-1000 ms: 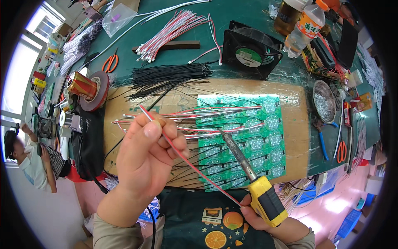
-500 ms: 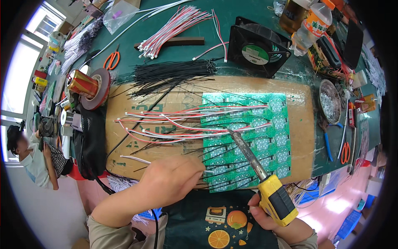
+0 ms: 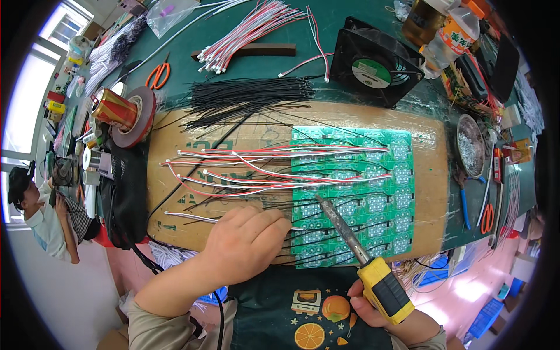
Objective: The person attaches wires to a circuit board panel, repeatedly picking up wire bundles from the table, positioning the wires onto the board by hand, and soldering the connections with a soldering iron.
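Observation:
My left hand (image 3: 248, 240) pinches a white wire (image 3: 195, 216) near the lower left of a green circuit board panel (image 3: 402, 201). A small connector ends the wire to the left of my hand; its other end shows over the board just right of my fingertips. My right hand (image 3: 367, 308) is closed around the yellow and black handle of a soldering iron (image 3: 345, 230), whose tip is over the left part of the panel. Red and white wires (image 3: 256, 154) with white connectors and thin black wires (image 3: 324, 256) lie across the panel.
Cardboard (image 3: 429, 175) lies beneath the panel. Behind it are a black wire bundle (image 3: 251, 96), red-white wires (image 3: 251, 32) and a black fan (image 3: 376, 64). A solder reel (image 3: 140, 119) stands left; a metal dish (image 3: 470, 146) and pliers (image 3: 465, 204) lie right. Another person (image 3: 44, 219) is far left.
The soldering iron's tip has moved nearer to me and left across the panel. My left hand and its wire have shifted slightly away from me. The whole view has shifted a little.

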`<state>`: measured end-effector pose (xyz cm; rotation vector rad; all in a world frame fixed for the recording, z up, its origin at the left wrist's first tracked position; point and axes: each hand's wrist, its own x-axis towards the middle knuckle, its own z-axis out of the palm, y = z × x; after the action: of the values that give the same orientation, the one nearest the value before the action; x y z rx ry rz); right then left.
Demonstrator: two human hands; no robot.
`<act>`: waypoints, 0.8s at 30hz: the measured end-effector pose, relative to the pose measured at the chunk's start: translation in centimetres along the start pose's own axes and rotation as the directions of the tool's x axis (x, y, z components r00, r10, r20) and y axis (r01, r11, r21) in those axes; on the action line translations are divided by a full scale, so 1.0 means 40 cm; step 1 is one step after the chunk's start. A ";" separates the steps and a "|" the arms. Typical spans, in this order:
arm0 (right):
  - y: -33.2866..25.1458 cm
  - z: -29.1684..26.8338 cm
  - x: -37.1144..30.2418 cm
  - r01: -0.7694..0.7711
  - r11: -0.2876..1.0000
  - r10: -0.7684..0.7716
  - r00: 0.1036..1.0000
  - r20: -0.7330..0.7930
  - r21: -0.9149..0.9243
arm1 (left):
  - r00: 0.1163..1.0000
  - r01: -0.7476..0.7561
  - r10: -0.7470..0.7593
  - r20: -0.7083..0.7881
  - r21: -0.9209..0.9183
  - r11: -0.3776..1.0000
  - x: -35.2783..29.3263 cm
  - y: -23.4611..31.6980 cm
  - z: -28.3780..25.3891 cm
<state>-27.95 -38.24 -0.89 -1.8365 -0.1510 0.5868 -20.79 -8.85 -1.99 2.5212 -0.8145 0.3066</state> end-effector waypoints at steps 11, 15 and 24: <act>-0.022 -0.023 0.066 0.367 0.926 -0.375 0.924 -0.080 -0.091 | 0.992 -0.070 0.059 0.115 0.091 0.993 -0.010 0.014 -0.007; -0.003 -0.012 0.050 0.142 0.990 -0.139 0.976 -0.167 0.006 | 0.996 -0.077 0.069 0.057 0.158 0.984 -0.004 0.011 -0.005; 0.021 -0.027 0.047 0.160 0.970 -0.102 0.952 -0.290 0.184 | 1.000 -0.006 0.009 -0.019 0.137 0.991 0.011 -0.008 0.021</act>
<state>-25.96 -38.73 -2.03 -1.6723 -0.0218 0.2360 -20.18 -9.24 -2.69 2.6377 -0.8210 0.4022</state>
